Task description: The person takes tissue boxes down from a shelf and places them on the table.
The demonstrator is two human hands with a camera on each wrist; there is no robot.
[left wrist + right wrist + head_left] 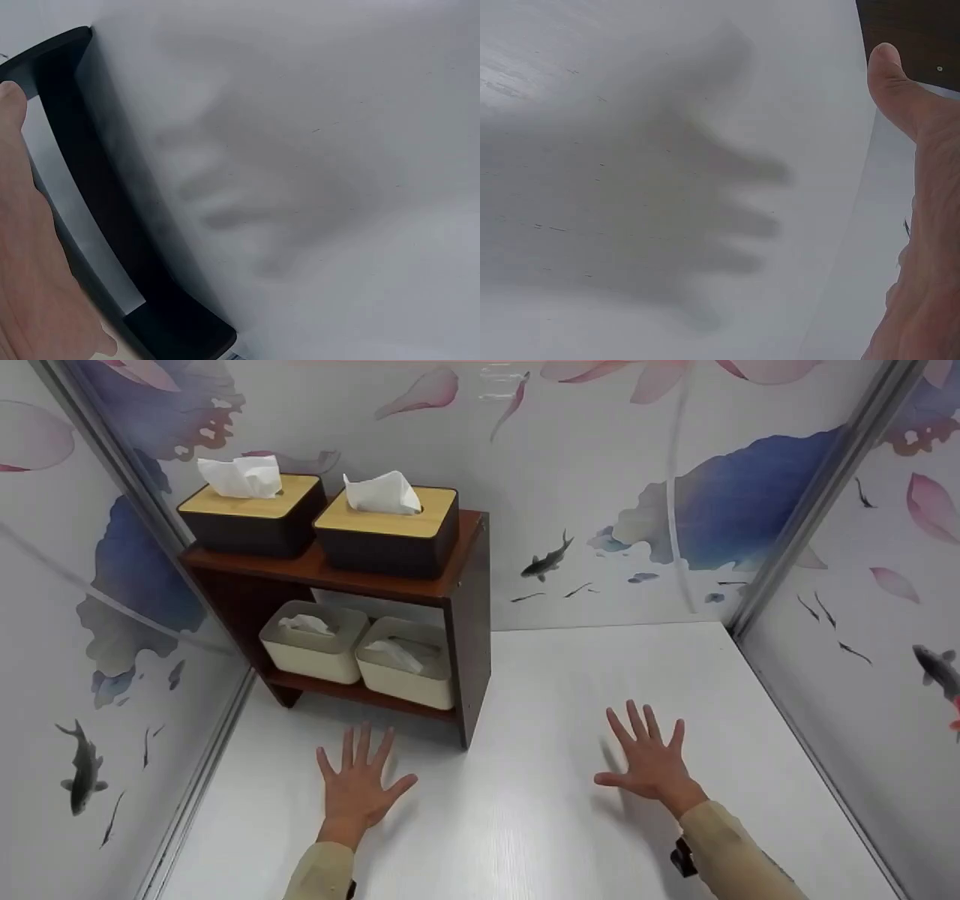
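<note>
My left hand (360, 791) hovers over the white table in front of a small brown wooden shelf (471, 630), its fingers spread and holding nothing. To the right of the shelf, my right hand (652, 765) is also spread above the table with nothing in it. Two black tissue boxes with wooden lids, a left one (247, 532) and a right one (386, 547), sit side by side on top of the shelf. In its lower compartment stand two cream tissue boxes, one at left (311, 660) and one at right (405, 686). White tissue pokes out of each box.
White panels printed with fish, petals and blue leaves enclose the table (525, 825) at the back and both sides. Grey metal strips run along the corners. A small black device (683, 857) is worn at the right wrist, and hand shadows fall on the tabletop.
</note>
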